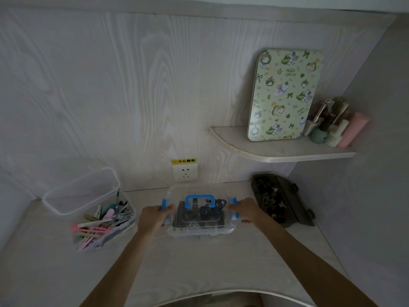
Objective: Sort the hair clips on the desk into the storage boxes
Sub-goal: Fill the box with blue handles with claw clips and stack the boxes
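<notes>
Hands [155,216] [247,210] grip clear box [200,229] | open clip box [101,227] left | dark case [285,200] right

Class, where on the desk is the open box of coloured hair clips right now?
In the head view, the open box of coloured hair clips sits at the desk's left, beside the left hand.

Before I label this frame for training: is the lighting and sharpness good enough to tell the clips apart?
Head view: dim, bluish light; wide-angle bending at the edges. Pastel clips in the open clear box read well; dark contents of the blue-latched clear box and the dark case blur together. Both hands, left and right, are sharp.
</notes>
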Motion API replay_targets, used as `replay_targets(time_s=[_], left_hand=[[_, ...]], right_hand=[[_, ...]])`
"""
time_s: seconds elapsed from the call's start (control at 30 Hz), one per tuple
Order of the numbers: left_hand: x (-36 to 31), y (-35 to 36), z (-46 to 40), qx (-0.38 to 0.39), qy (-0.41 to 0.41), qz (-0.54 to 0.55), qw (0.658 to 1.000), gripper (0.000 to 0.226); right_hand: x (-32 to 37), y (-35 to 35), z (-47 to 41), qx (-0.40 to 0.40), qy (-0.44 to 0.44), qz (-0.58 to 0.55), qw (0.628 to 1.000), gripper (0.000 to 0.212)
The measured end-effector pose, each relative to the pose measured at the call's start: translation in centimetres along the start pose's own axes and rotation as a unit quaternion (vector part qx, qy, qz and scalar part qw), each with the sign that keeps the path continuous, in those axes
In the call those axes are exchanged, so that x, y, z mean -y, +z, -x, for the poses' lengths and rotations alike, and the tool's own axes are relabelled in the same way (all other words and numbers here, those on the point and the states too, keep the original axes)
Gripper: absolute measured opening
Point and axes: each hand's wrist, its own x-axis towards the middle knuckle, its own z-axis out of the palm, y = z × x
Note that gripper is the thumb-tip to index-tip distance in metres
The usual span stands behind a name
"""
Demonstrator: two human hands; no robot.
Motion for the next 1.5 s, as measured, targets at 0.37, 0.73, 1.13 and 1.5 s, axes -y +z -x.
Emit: replay_targets(time_s=[0.37, 0.73, 1.13, 1.5], left_hand=[[0.2, 1.1, 2.7, -0.099, 0.148, -0.309, 0.934, 0.033], [0.6, -3.1, 1.0, -0.134, 0.12, -0.296, 0.938, 0.034], [3.5, -13.5, -2.2, -0.206, 0.07, -0.253, 0.943, 0.03], [5.2, -20.6, -6.1, -0.195, 0.054, -0.21, 0.957, 0.027]], right_hand=[[0.0, 2.6, 1.7, -0.175, -0.137, 0.3, 0.928, 0.031], [2.7, 5.1, 0.1, -0.081, -0.181, 0.236, 0.951, 0.024], [9.9, 15.2, 0.6, -0.05, -0.195, 0.215, 0.956, 0.022], [14.2, 21.0, 0.8, -0.072, -0.215, 0.132, 0.965, 0.021]])
